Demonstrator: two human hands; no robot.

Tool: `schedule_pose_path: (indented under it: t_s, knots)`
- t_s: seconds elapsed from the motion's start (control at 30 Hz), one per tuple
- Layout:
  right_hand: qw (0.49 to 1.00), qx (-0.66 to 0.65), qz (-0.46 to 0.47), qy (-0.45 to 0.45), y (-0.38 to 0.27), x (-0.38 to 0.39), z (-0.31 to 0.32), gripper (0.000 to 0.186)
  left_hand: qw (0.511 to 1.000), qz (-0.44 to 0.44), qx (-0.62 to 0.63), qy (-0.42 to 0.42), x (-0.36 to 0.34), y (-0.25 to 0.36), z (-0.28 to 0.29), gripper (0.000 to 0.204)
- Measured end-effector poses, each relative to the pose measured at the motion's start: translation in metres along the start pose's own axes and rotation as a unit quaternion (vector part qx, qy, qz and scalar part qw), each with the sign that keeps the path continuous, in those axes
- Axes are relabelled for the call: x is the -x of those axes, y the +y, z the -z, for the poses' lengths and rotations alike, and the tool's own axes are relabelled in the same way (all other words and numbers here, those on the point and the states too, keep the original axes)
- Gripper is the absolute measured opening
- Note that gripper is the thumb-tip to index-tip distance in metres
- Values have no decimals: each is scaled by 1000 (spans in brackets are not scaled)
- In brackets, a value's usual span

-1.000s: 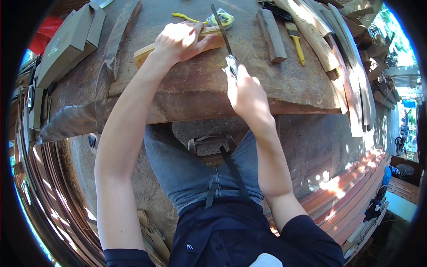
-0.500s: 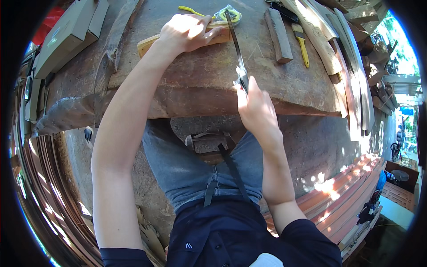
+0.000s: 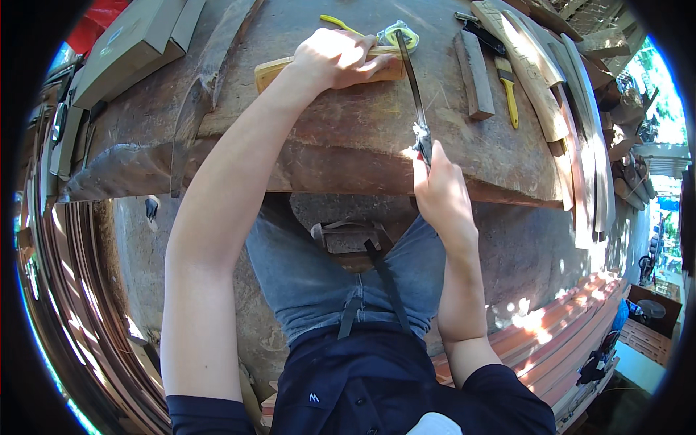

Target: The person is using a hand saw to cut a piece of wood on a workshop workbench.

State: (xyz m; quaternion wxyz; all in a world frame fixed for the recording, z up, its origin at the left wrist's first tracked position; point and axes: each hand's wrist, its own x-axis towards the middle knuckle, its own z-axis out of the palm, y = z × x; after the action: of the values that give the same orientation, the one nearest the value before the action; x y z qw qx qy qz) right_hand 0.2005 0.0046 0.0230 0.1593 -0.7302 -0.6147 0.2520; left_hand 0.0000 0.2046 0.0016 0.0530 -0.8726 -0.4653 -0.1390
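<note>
My left hand presses down on a short light-brown wooden block near the middle of the bench, its fingers curled over the top. My right hand is closed round the handle of a saw, close to the bench's front edge. The saw's narrow dark blade, seen nearly edge-on, points away from me and passes at the block's right end. Whether its teeth touch the wood I cannot tell. Just behind the block lies a round yellow and clear object, partly covered by the blade.
A yellow-handled tool lies behind my left hand. Right of the saw are a grey wooden strip, a yellow-handled paintbrush and long curved boards. A cardboard box stands at the far left of the worn wooden bench.
The whole scene has shifted right and slightly down in the picture. Both hands keep their holds, and the saw stays at nearly the same place against the block.
</note>
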Motion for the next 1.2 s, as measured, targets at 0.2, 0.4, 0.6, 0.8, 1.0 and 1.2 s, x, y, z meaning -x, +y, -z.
schedule_pose_path:
  t_s: [0.2, 0.4, 0.6, 0.8, 1.0, 1.2]
  knots:
    - [999, -32, 39, 2, -9, -68, -4, 31, 998, -49, -24, 39, 2, -4, -2, 64]
    - [997, -6, 71, 16, 3, -42, -4, 34, 999, -12, 9, -34, -4, 2, 20, 60]
    - [1000, -30, -8, 2, -1, 9, -6, 28, 997, -11, 44, -56, 7, 3, 17, 52]
    - [993, -28, 97, 67, 4, -55, -9, 26, 998, -18, 47, -23, 8, 16, 30, 58]
    - [999, 4, 10, 45, 8, -17, -16, 23, 996, 25, 41, -72, 1, 10, 31, 57]
    - [996, -65, 29, 49, 5, 18, 1, 17, 997, 14, 60, -47, 5, 16, 32, 58]
